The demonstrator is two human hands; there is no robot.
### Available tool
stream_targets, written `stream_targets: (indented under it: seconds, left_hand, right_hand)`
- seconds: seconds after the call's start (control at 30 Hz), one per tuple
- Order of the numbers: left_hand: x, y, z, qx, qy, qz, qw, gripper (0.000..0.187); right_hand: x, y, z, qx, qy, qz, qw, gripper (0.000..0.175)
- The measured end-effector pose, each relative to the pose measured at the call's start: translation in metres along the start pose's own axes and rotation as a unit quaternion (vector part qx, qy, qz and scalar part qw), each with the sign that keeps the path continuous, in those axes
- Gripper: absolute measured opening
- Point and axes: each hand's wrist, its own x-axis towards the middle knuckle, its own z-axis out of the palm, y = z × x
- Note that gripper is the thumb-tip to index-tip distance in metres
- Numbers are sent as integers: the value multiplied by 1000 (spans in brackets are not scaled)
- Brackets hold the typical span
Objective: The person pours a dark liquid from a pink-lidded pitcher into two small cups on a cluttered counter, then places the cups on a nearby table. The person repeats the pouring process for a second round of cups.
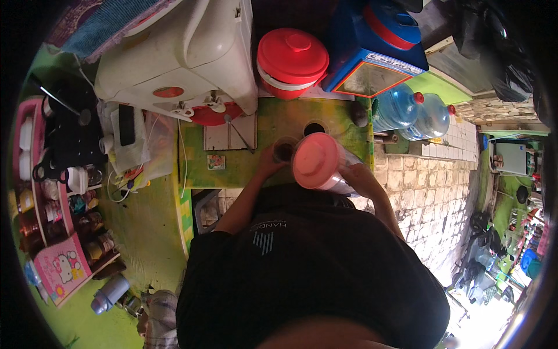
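A clear cup with dark contents (284, 150) is in the grip of my left hand (269, 162). My right hand (358, 176) holds a clear plastic pitcher with a pink lid (317, 160) by its right side; the pitcher is tilted, its lid beside the cup. Whether the pitcher touches the cup, and whether liquid flows, cannot be told. Just beyond them, another cup with dark contents (314, 128) stands on the green-and-yellow counter (279, 113). A small picture packet (216, 162) lies on the counter to the left.
Along the counter's back stand a white water dispenser (174, 65), a red lidded bucket (293, 63) and a blue container (379, 48). Large water bottles (399, 107) are to the right. A spoon (239, 133) lies below the dispenser's taps. Shelves with jars (65, 209) are at the left.
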Motion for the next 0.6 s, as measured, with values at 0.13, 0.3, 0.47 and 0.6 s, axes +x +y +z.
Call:
stream_targets:
  seconds: [0.13,0.3,0.47,0.6]
  left_hand:
    - [-1,11,-6,28,-17,-18,999,86]
    - [-3,8,-5,22,-22,-18,999,85]
    - [-4,-7,1,22,-31,-14,999,81]
    - [-3,-9,4,23,-24,-11,999,80]
  right_hand:
    - [9,39,19,95,69,-44,992,38]
    - [7,37,12,106,94,-63,988,45]
    - [3,19,-2,153,12,110,982,47]
    - [4,27,5,159,25,108,981,53]
